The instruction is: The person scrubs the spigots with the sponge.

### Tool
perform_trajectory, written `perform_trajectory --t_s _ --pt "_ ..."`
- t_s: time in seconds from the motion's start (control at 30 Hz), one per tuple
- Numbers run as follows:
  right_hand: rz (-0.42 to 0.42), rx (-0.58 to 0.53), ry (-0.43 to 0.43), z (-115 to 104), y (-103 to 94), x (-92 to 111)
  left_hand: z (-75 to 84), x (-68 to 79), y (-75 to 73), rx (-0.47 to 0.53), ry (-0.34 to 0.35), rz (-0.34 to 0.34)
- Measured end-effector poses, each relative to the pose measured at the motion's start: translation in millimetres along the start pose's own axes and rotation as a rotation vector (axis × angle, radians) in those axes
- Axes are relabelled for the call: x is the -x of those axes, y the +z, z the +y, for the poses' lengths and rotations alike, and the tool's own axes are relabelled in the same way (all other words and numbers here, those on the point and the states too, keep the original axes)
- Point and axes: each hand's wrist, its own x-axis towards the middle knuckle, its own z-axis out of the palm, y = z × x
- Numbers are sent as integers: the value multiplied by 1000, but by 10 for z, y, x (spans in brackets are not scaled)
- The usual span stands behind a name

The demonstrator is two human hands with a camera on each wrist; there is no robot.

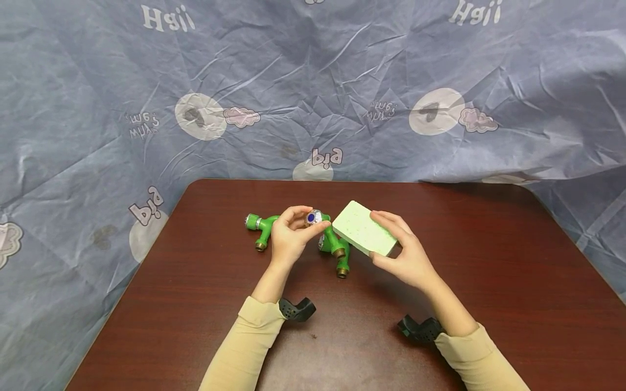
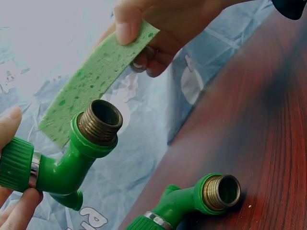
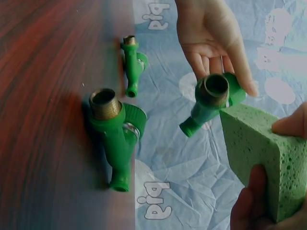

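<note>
Left hand (image 1: 288, 238) pinches green tap (image 1: 332, 238), right hand (image 1: 408, 256) grips sponge (image 1: 364, 228) to its right; two more taps (image 3: 112, 146) on table (image 1: 195, 304).

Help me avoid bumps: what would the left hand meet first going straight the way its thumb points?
Probably the sponge held by the right hand, though depth is unclear.
</note>
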Motion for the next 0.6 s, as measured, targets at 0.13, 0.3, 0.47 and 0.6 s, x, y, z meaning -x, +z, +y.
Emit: perform_trajectory --t_s 0.13,0.3,0.47,0.6 --pt "-62 -18 -53 9 43 12 14 22 28 -66 27 16" --pt "-82 -15 -66 22 92 30 35 54 54 -106 55 49" --pt "-78 -29 -85 20 116 36 47 79 76 -127 69 85" --pt "-64 -34 -103 24 130 34 49 83 85 -160 102 88"
